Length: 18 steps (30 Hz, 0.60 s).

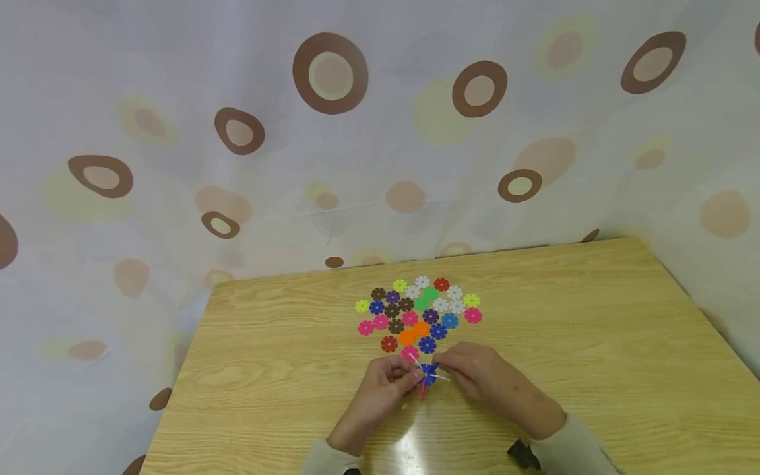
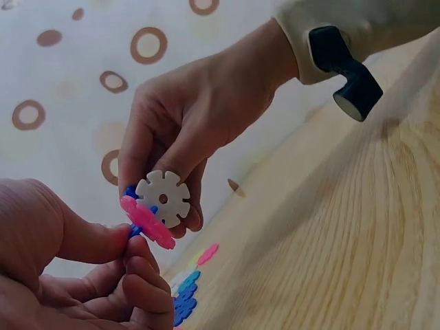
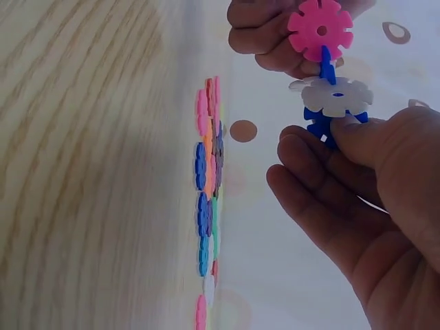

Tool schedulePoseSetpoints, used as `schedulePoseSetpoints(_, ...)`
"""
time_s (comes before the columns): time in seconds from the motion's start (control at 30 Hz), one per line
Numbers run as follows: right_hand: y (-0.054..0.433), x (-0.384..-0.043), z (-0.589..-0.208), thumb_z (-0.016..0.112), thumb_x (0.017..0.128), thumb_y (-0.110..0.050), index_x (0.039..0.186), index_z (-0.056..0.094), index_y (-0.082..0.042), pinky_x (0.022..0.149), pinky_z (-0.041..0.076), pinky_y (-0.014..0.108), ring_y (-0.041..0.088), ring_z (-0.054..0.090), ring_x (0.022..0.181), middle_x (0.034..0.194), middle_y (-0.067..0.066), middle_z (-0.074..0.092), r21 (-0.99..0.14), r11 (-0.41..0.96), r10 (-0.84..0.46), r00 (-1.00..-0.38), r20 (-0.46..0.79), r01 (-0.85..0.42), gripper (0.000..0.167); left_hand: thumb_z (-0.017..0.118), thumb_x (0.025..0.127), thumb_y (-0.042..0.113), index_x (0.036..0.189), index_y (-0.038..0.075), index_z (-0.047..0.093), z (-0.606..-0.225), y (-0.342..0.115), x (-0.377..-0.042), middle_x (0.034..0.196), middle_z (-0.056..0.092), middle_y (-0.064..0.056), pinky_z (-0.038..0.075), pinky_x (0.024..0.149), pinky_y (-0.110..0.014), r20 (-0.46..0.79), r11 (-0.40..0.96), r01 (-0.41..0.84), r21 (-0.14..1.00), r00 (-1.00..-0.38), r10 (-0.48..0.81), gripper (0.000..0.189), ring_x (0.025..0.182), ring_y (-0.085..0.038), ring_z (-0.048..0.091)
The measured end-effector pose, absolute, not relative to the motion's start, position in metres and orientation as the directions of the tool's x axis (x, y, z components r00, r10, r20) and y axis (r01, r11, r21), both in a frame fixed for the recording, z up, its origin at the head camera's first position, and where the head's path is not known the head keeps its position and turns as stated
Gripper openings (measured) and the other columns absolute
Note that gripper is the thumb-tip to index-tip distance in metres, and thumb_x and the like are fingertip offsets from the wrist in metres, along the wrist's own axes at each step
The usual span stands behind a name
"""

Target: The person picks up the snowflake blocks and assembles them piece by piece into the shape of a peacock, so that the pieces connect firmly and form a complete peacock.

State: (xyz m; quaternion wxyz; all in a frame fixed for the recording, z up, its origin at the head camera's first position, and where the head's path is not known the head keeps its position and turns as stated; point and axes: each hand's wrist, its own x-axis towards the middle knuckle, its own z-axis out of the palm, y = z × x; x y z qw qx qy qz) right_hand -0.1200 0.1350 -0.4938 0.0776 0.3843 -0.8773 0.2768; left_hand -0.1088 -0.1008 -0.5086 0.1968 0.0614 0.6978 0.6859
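Both hands hold one small joined piece of notched plastic interlocking discs just above the table. A blue disc [image 1: 427, 375] faces up in the head view, with a pink disc [image 2: 146, 221] and a white disc [image 2: 177, 195] slotted on crosswise. The left hand [image 1: 384, 384] pinches a blue edge beside the pink disc between thumb and index finger. From the other side, the right hand [image 1: 483, 375] grips a blue disc [image 3: 318, 126] close under the white one, its thumb on top. That disc is partly hidden by the thumb and the white disc.
Several loose discs in many colours lie spread flat beyond the hands, including a red disc [image 1: 388, 344], an orange disc [image 1: 408, 338] and a light blue disc [image 1: 449, 320]. The wooden table [image 1: 267, 369] meets a patterned cloth [image 1: 368, 158] at its back edge.
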Motion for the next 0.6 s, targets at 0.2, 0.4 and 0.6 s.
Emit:
schedulePoseSetpoints(0.2, 0.135, -0.122, -0.504, 0.074, 0.099, 0.004, 0.122, 0.080, -0.004, 0.087, 0.067, 0.033, 0.017, 0.079, 0.098, 0.107, 0.004, 0.083, -0.523, 0.503, -0.572, -0.719, 0.395, -0.688, 0.026, 0.072, 0.102, 0.005, 0.103, -0.017, 0.069, -0.512, -0.101, -0.108, 0.086, 0.077, -0.008, 0.051, 0.069, -0.016, -0.219, 0.079, -0.204, 0.976, -0.914, 0.341, 0.022, 0.073, -0.006, 0.060)
schedulePoseSetpoints(0.4, 0.141, -0.133, -0.514, 0.070, 0.102, 0.004, 0.133, 0.075, -0.004, 0.092, 0.067, 0.034, 0.019, 0.081, 0.106, 0.119, 0.009, 0.083, -0.686, 0.470, -0.458, -0.818, 0.348, -0.555, 0.032, 0.077, 0.101, 0.011, 0.107, -0.013, 0.073, -0.527, -0.100, -0.110, 0.092, 0.082, -0.008, 0.050, 0.067, -0.017, -0.259, 0.035, -0.261, 0.965, -0.921, 0.292, 0.025, 0.075, -0.004, 0.062)
schedulePoseSetpoints(0.6, 0.142, -0.146, -0.525, 0.071, 0.105, -0.007, 0.140, 0.073, -0.011, 0.088, 0.062, 0.029, 0.009, 0.067, 0.100, 0.122, 0.001, 0.073, -0.680, 0.568, -0.459, -0.864, 0.206, -0.463, 0.036, 0.075, 0.100, 0.003, 0.102, 0.006, 0.080, -0.545, -0.101, -0.109, 0.089, 0.081, 0.009, 0.056, 0.075, -0.019, -0.264, -0.223, -0.298, 0.928, -0.949, 0.170, 0.006, 0.080, -0.003, 0.068)
